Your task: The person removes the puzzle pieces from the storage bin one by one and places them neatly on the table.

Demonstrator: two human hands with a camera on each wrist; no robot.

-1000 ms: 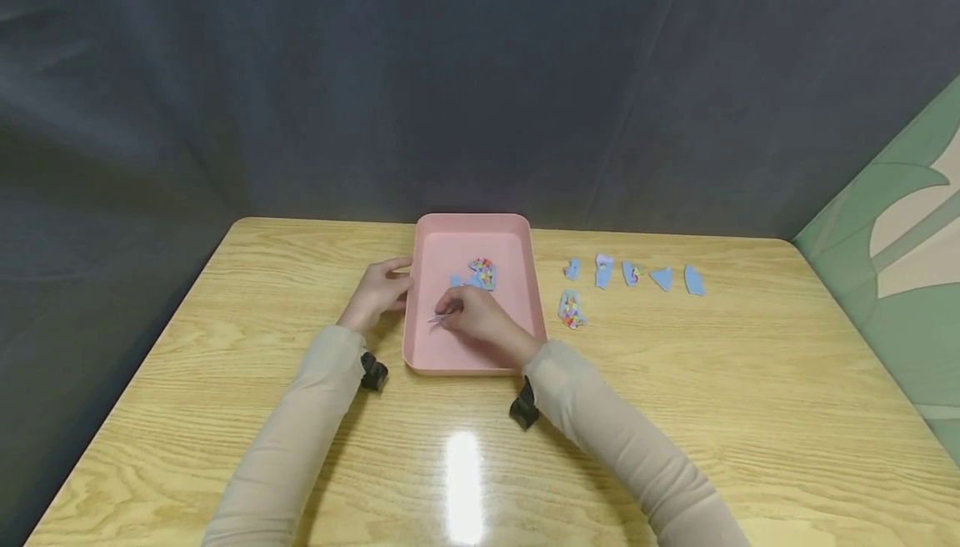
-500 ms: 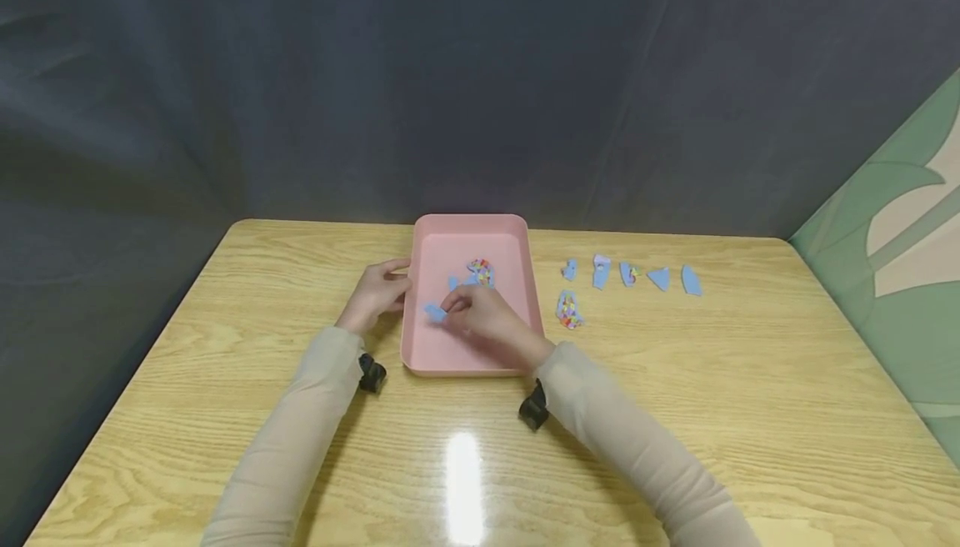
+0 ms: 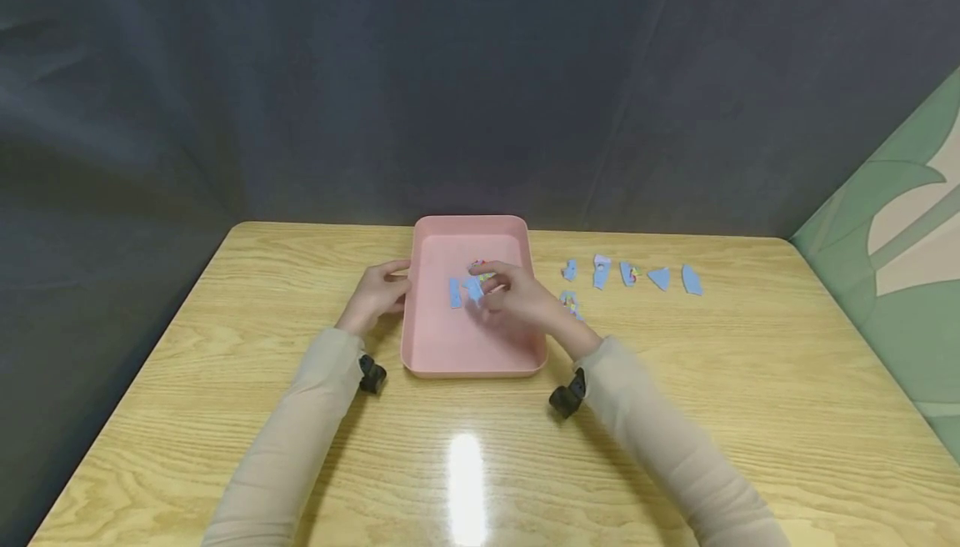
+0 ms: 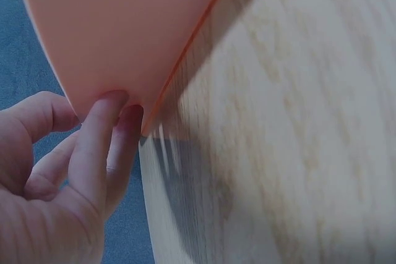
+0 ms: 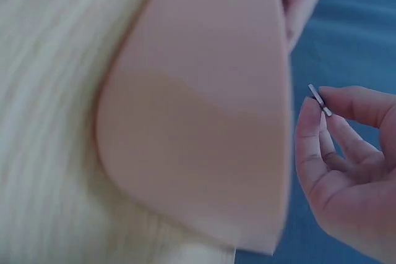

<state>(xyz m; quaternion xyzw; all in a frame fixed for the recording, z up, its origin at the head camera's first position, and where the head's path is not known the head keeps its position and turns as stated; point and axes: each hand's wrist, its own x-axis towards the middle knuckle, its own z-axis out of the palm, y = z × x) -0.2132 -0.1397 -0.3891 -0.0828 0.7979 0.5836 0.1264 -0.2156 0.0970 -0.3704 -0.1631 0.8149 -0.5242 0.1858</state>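
Observation:
A shallow pink tray (image 3: pixel 467 347) stands on the table. My left hand (image 3: pixel 377 290) is at its left side; in the left wrist view, fingertips rest on the outer wall near the rim. Over the tray's right half, my right hand (image 3: pixel 525 297) pinches a small flat puzzle piece (image 5: pixel 320 100) between thumb and finger, seen edge-on in the right wrist view. An oblong blue puzzle piece (image 3: pixel 455 293) lies in the tray. Beside the right fingertips shows another blue piece (image 3: pixel 473 288). A multicoloured piece (image 3: pixel 477 264) is mostly hidden behind the hand.
Right of the tray lies a row of several flat blue pieces (image 3: pixel 660 278), irregular in shape. A multicoloured piece (image 3: pixel 570 303) sits below that row, partly covered by the right forearm. Dark cloth (image 3: pixel 480 113) hangs behind the wooden table (image 3: pixel 750 380).
My right hand has turned the pinched piece and moved with it rightward and a little farther back across the tray. The oblong blue piece now shows fully. My left hand has stayed at the tray.

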